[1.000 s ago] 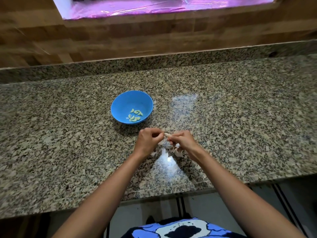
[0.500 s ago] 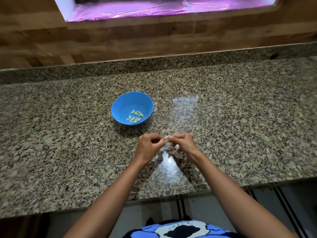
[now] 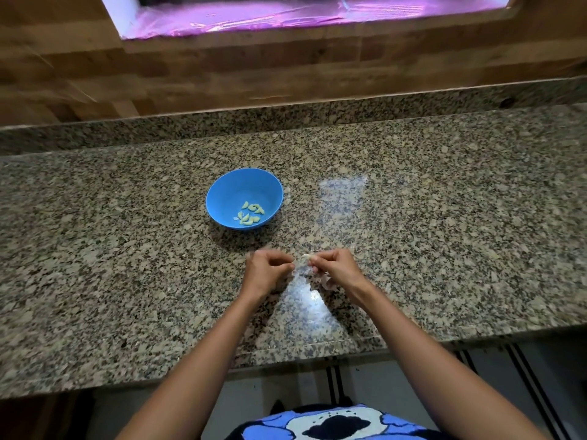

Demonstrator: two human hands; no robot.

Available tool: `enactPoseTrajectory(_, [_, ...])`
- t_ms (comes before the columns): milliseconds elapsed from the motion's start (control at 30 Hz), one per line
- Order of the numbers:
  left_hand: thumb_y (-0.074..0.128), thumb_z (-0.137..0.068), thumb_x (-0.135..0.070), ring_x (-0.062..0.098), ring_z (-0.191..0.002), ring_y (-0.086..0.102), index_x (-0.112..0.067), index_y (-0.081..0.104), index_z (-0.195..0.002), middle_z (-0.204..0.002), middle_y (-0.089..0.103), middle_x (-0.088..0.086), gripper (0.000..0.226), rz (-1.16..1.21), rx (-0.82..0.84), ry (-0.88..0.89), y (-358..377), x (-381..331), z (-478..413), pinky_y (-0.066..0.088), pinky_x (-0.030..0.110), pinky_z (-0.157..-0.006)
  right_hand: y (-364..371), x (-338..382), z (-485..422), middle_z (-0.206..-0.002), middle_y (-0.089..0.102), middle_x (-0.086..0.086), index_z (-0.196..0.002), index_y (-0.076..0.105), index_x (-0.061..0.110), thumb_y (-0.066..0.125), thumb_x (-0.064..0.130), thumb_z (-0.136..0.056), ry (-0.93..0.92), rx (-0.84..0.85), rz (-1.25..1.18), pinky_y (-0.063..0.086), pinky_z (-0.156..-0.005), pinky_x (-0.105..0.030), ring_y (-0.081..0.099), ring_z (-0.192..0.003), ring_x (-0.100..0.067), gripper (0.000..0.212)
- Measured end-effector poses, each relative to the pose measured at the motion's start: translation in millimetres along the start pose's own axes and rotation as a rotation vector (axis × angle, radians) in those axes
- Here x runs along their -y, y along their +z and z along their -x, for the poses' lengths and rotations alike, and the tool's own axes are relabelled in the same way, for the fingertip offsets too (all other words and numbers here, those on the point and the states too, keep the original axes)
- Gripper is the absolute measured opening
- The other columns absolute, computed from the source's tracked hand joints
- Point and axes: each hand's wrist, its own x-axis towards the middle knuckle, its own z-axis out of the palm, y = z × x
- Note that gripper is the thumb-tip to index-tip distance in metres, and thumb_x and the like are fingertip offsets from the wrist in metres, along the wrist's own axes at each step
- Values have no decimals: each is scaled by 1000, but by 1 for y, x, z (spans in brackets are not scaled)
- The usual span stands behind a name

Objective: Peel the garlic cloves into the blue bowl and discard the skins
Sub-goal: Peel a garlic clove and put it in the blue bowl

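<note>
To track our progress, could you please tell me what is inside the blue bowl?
The blue bowl holds a small cluster of peeled garlic cloves toward its near side; anything beneath the overlapping ones is covered.

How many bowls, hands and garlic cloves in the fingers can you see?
Blue bowl: 1
Hands: 2 (left hand, right hand)
Garlic clove pinched in the right hand: 1
Total: 4
The peeled cloves in the bowl are too small to count.

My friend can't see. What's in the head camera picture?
Two hands peel a garlic clove over a stone counter: the right hand pinches the clove, the left hand pinches its skin. Beyond them, a blue bowl holds peeled cloves.
</note>
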Motion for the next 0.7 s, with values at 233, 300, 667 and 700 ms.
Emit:
enactPoseTrajectory(233, [75, -79, -18, 20, -73, 71, -16, 74, -92, -79, 73, 0, 13, 108, -5, 36, 3, -12, 7, 59, 32, -68, 4, 2, 0, -62, 56, -1, -88, 65, -1, 52, 15, -94, 33, 30, 72, 29, -40, -18, 41, -45, -8, 22])
enactPoseTrajectory(300, [74, -80, -17, 19, -67, 70, -20, 73, -82, -71, 72, 0, 4, 50, -3, 50, 5, -15, 9, 59, 32, -65, 5, 3, -2, -64, 55, -4, -92, 66, -3, 53, 17, -94, 46, 33, 90, 29, -40, -20, 40, -46, -9, 23])
enactPoseTrajectory(667, [64, -86, -11, 6, -55, 55, -10, 70, -79, -65, 65, -1, 9, 57, 12, 103, 7, -22, 14, 44, 18, -50, 0, 5, 0, -59, 57, 0, -77, 68, 9, 57, 17, -92, 30, 1, 23, 29, -44, -21, 44, -48, -7, 20])
enactPoseTrajectory(700, [64, -86, -11, 4, -53, 54, -10, 70, -80, -64, 64, -3, 9, 63, 12, 110, 8, -22, 14, 43, 16, -49, -1, 6, 0, -59, 58, 0, -76, 68, 10, 58, 18, -91, 22, 2, 27, 30, -45, -21, 45, -48, -7, 20])
